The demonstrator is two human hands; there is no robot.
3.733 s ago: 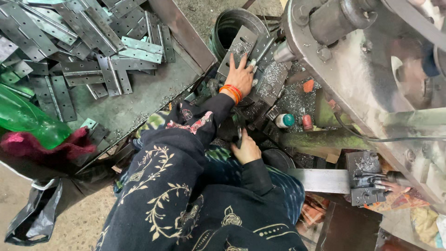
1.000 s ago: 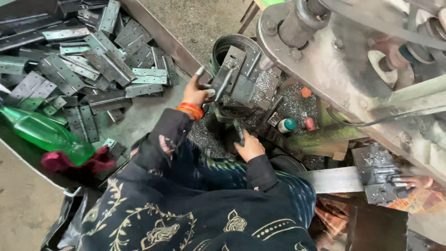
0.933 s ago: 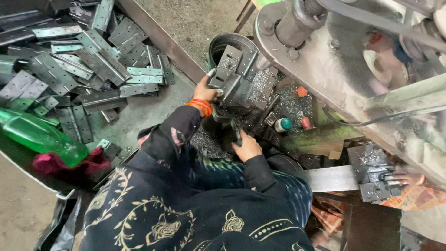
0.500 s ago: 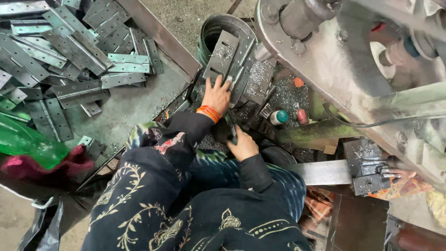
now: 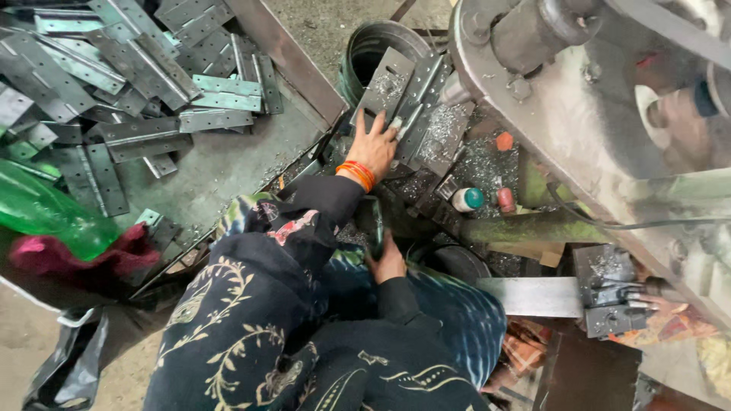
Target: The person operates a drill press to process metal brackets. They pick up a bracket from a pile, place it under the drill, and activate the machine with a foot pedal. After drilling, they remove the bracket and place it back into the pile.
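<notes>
At nine o'clock of the view, a green bottle [image 5: 42, 213] lies by a pink rag [image 5: 84, 255] at the edge of a metal tray [image 5: 228, 164]. Perforated steel strips [image 5: 145, 68] are heaped across the tray's eleven o'clock corner.

At centre, the left hand [image 5: 373, 144] reaches forward, fingers spread flat on a stack of steel plates [image 5: 403, 99] leaning against a dark ring [image 5: 381, 46] at twelve o'clock. It presses rather than grips; no plate is lifted. An orange bangle [image 5: 356, 173] sits at the wrist.

Judgement: the plates look stiff, heavy for their size, sharp at cut edges and dusted with swarf, so likely slippery. Best taken by the long edges, thumb under, clear of corners.

Just below, at six o'clock of that hand, the right hand [image 5: 388, 262] is closed around a dark upright handle [image 5: 373, 221].

At three o'clock stands a large grey press [image 5: 579, 114].
</notes>
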